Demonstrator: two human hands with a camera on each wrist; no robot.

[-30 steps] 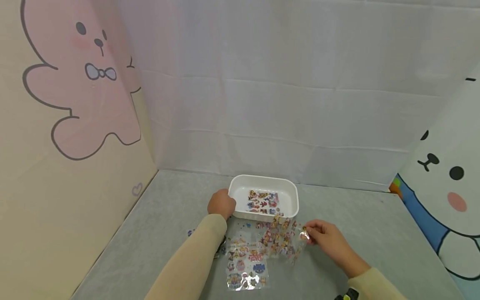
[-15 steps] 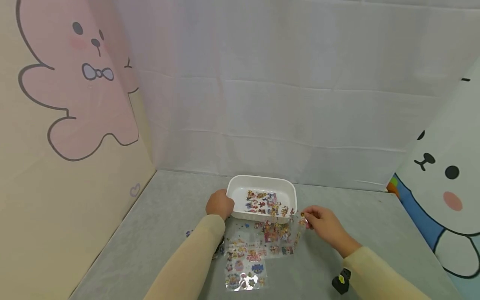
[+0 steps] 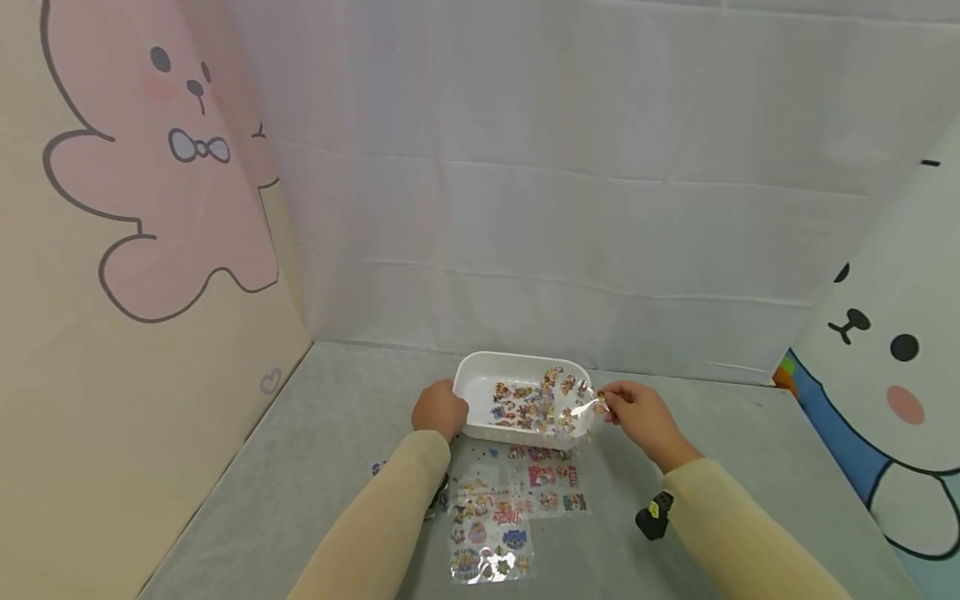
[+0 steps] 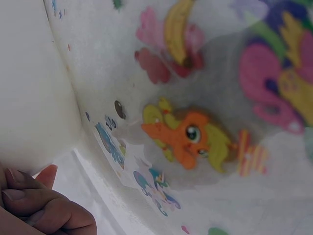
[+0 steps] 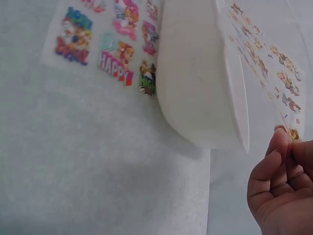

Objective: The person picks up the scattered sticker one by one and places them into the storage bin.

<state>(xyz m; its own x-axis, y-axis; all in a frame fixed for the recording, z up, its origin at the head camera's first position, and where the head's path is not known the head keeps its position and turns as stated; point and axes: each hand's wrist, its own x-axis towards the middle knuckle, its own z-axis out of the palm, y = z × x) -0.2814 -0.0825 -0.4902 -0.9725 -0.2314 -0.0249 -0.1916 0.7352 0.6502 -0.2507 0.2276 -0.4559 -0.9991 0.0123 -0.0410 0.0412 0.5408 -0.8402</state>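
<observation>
Over tray (image 3: 477, 395), sticker sheet (image 3: 566, 402) in right hand (image 3: 642, 417)

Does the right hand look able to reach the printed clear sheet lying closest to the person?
Probably, once free: the right hand is pinching another sheet over the white tray. The closest sheet lies in front of the tray, with nothing seen covering it.

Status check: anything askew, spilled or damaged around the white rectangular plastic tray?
No spill or damage shows. Only the transparent sticker sheets with colourful cartoons, on the grey tabletop in front of the tray, look untidy: they lie staggered, not squared up.
</observation>
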